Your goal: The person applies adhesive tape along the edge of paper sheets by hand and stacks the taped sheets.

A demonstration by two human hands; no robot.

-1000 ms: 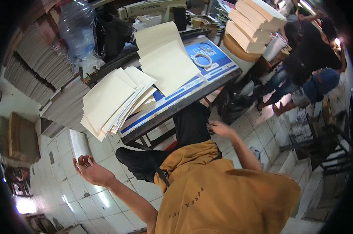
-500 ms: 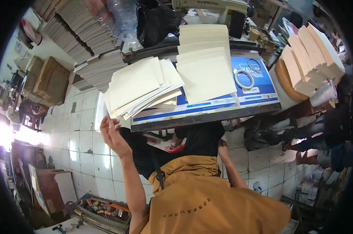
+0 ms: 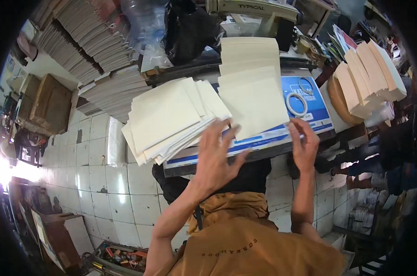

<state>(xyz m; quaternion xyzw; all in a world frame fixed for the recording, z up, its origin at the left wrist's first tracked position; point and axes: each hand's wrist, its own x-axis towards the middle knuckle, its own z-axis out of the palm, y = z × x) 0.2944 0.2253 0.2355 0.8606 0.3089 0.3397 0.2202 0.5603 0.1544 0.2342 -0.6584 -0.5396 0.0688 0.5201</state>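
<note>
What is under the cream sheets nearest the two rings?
Blue-and-white printed material shows past the right and near edges of those cream sheets. Whatever lies directly beneath them is covered.

A left pile of paper and a right pile of paper lie side by side on a table, two rings on a poster to their right. The left hand is at the near edge, before the gap between the piles; the right hand is beside the right pile's near right corner. A bag and, farther right, a sewing machine sit on the far side. Books stand on a stool at right, boxes at far left.
</note>
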